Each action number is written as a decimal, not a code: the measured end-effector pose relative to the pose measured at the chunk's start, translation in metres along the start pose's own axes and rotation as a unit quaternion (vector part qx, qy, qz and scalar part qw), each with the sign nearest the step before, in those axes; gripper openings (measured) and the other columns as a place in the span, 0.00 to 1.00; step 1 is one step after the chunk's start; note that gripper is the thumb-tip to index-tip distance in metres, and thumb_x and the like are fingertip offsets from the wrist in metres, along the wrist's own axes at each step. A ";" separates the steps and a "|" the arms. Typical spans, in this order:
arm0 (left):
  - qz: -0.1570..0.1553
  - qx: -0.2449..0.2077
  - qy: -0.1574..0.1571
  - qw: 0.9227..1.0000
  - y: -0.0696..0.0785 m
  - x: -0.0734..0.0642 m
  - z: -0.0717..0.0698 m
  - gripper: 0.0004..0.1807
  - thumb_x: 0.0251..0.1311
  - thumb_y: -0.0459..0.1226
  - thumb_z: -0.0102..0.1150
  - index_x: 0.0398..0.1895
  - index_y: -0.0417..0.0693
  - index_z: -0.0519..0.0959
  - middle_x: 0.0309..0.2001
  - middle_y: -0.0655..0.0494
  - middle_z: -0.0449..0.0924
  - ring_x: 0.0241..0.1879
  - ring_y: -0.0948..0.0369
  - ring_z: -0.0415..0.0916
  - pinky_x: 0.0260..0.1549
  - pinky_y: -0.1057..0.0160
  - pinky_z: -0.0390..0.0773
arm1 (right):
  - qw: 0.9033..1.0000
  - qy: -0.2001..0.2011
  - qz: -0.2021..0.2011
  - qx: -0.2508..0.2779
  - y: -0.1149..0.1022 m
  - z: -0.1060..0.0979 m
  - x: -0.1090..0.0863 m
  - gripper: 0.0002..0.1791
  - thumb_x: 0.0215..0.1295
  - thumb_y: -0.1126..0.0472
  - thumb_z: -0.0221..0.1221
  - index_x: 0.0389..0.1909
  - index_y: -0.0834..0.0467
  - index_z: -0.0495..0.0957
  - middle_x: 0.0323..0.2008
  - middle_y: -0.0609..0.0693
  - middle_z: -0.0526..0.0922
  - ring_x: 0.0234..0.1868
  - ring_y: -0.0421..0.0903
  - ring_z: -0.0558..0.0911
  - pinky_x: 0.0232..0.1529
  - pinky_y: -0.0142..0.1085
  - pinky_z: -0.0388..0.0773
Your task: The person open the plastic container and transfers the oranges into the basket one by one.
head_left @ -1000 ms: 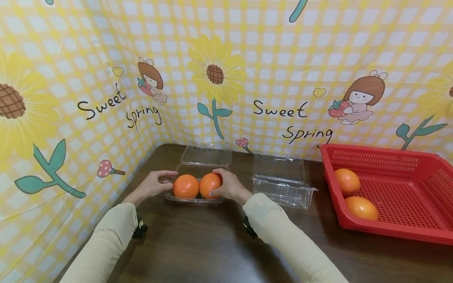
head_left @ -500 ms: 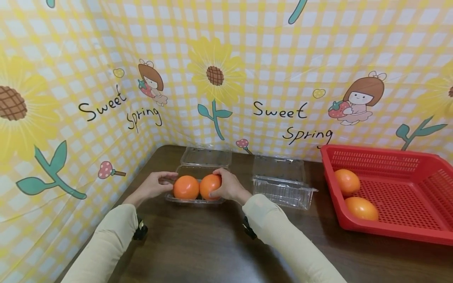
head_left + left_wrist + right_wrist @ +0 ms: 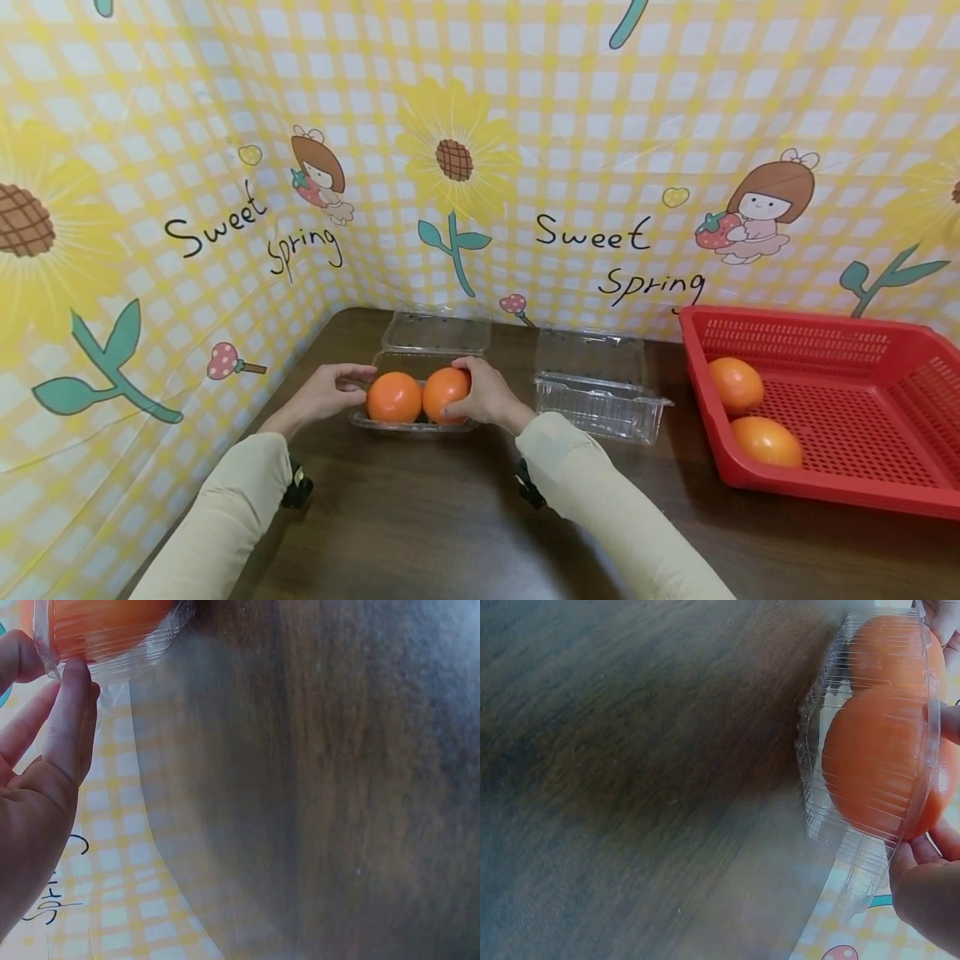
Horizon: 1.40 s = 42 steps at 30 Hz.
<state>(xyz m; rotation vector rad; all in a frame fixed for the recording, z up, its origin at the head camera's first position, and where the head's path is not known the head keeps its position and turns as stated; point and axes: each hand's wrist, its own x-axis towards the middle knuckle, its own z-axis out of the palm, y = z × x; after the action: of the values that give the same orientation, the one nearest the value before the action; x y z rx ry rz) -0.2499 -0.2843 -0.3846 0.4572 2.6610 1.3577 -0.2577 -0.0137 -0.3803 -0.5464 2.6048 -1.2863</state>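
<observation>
Two oranges sit side by side, a left orange and a right orange, in a clear plastic clamshell box whose lid lies folded back. My right hand grips the right orange, thumb at the front and fingers behind. At the box's left end is my left hand, its fingers fairly straight. In the left wrist view, its fingertips touch the box wall beside the rim. The right wrist view shows both oranges through the ribbed side of the box.
A second clear clamshell box stands with its lid raised on the brown table. Farther right is a red basket with two oranges along its left side. Yellow checked cloth hangs behind and at the left.
</observation>
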 end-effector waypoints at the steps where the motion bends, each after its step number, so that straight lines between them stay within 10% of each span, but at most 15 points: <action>1: 0.001 0.002 0.000 1.000 0.000 0.000 0.000 0.24 0.50 0.26 0.55 0.53 0.25 0.66 0.48 0.32 0.71 0.41 0.47 0.73 0.34 0.66 0.75 | 1.000 -0.001 -0.002 0.001 0.000 0.000 0.000 0.37 0.41 0.59 0.69 0.55 0.59 0.65 0.52 0.53 0.68 0.46 0.49 0.71 0.49 0.43 0.70; 42: 0.004 0.033 -0.013 0.999 0.006 0.000 -0.002 0.24 0.52 0.26 0.53 0.53 0.25 0.66 0.49 0.31 0.69 0.43 0.45 0.73 0.37 0.58 0.76 | 0.999 0.024 -0.013 0.041 -0.014 -0.018 -0.003 0.34 0.47 0.58 0.66 0.55 0.63 0.64 0.49 0.56 0.69 0.46 0.49 0.72 0.46 0.41 0.71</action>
<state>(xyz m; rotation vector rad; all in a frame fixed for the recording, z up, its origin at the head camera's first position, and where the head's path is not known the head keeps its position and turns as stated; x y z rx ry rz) -0.2493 -0.2829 -0.3786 0.4894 2.6922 1.2610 -0.2574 -0.0072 -0.3585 -0.5430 2.5760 -1.4247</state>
